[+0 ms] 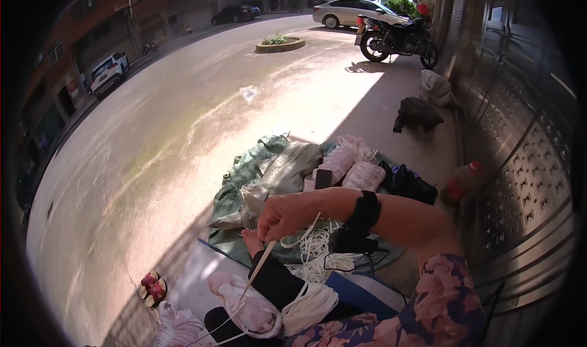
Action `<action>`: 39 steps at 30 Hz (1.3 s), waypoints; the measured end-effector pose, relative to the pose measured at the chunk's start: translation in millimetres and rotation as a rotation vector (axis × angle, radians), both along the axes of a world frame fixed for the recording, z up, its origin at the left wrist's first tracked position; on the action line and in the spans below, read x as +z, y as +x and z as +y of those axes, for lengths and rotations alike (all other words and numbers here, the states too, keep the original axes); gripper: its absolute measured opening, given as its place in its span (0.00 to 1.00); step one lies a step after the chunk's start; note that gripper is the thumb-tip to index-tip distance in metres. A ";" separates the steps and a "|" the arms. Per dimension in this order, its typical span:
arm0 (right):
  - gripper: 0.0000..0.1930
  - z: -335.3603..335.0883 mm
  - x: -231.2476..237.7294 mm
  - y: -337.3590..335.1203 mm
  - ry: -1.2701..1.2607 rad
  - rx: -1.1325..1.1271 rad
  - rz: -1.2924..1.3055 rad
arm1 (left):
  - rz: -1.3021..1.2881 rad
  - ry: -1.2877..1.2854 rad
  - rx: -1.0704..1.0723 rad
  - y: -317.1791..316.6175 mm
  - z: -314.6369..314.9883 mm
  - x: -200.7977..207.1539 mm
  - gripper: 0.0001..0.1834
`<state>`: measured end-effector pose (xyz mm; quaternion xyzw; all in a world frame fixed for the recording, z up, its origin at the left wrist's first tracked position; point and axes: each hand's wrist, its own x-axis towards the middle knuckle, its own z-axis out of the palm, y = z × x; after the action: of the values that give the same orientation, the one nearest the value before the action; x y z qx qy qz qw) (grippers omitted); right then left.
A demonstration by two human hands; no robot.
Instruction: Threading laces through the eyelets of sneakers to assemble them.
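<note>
My right hand (278, 215) is raised over my bare foot and pinches a flat white shoelace (263, 264). The lace runs taut from my fingers down past a pale pink shoe (247, 304) to the lower edge. This shoe lies over my black-trousered leg, its sole edge toward me. Beside it rests a bundle of white laces (315, 304). More loose laces (315, 243) lie tangled on the green sheeting below my right forearm. My left hand is out of view.
Several pink shoes (364, 176) and a phone (323, 179) lie on sacks (290, 166) ahead. More pale shoes (174, 322) and red sandals (153, 287) are at left. A red-capped bottle (465, 182) stands by the metal door (520, 176). A motorcycle (397, 38) is parked beyond.
</note>
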<state>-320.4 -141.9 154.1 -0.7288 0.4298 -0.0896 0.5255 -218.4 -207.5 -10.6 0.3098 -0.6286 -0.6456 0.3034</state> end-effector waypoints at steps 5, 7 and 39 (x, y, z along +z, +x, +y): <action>0.07 13.8 -22.7 -25.2 -0.520 0.138 0.308 | 0.948 0.299 0.266 15.3 -120.4 -242.8 0.07; 0.05 29.8 -21.0 -58.7 -0.724 0.105 0.635 | 1.294 0.406 0.304 76.2 -124.5 -317.8 0.09; 0.15 78.9 -206.1 133.9 0.410 -0.589 -0.398 | -0.011 0.607 0.450 279.2 179.8 -39.1 0.09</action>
<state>-186.5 -63.0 -52.0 -0.4232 0.5191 -0.2879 0.6845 60.8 -27.7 -49.7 0.5195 -0.3265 -0.7181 0.3284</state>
